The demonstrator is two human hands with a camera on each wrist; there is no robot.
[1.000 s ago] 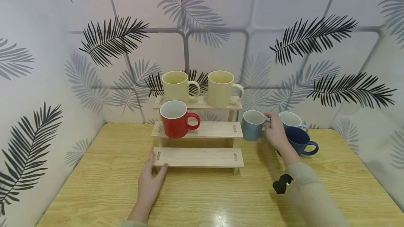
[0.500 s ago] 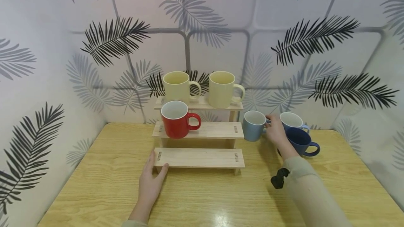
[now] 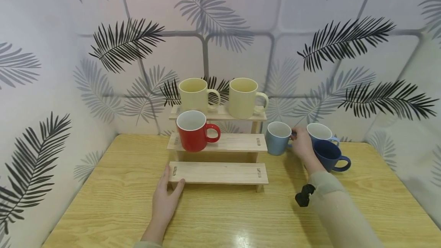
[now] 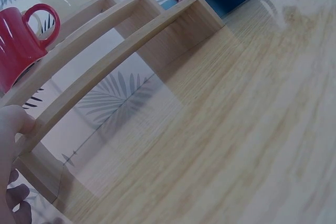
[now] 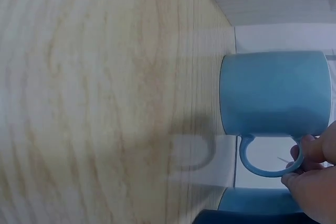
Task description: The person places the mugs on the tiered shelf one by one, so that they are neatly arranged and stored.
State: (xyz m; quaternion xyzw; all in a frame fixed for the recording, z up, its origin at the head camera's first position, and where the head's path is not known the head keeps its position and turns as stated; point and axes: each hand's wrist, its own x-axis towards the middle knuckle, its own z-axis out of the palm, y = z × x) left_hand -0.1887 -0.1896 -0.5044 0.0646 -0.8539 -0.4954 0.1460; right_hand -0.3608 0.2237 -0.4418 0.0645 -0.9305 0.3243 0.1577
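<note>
My right hand (image 3: 303, 144) pinches the handle of a grey-blue mug (image 3: 276, 140), which stands upright just right of the wooden tiered rack. In the right wrist view, thumb and fingers close on the upper part of that mug's handle (image 5: 262, 173). My left hand (image 3: 165, 198) rests at the left end of the rack's lowest shelf (image 3: 217, 172), thumb along its front edge and fingers at its side. On the middle shelf (image 3: 237, 142) sits a red mug (image 3: 191, 135) toward the left. Two pale yellow mugs, a left one (image 3: 193, 94) and a right one (image 3: 242, 98), occupy the top shelf.
Beyond my right hand stand a light blue mug (image 3: 319, 130) and, in front of it, a dark blue mug (image 3: 327, 155). Leaf-patterned wall covering (image 3: 237, 60) rises behind the wooden table (image 3: 220, 217). A black device (image 3: 304, 196) hangs at my right wrist.
The head view has shifted very slightly, moving everything a little to the right. Both hands keep their places, the right at the grey-blue mug's handle and the left at the rack.
</note>
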